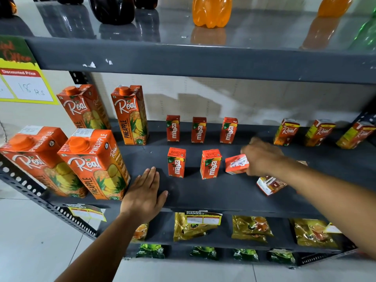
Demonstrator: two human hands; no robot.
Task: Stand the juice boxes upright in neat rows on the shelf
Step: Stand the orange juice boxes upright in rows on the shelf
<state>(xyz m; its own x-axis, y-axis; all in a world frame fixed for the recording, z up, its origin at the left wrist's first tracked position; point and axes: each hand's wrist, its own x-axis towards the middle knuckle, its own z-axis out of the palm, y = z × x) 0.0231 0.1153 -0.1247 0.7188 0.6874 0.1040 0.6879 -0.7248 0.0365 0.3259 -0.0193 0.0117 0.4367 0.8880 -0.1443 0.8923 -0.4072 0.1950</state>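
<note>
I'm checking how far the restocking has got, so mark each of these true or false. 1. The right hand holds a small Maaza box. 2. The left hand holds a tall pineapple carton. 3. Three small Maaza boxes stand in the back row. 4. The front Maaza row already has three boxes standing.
1. True: the right hand grips a small Maaza box, tilted, not yet upright.
2. False: the left hand lies flat and open on the shelf, beside the tall pineapple carton.
3. True: the back row has three upright.
4. False: only two stand in the front row; another small box lies on its side.
</note>
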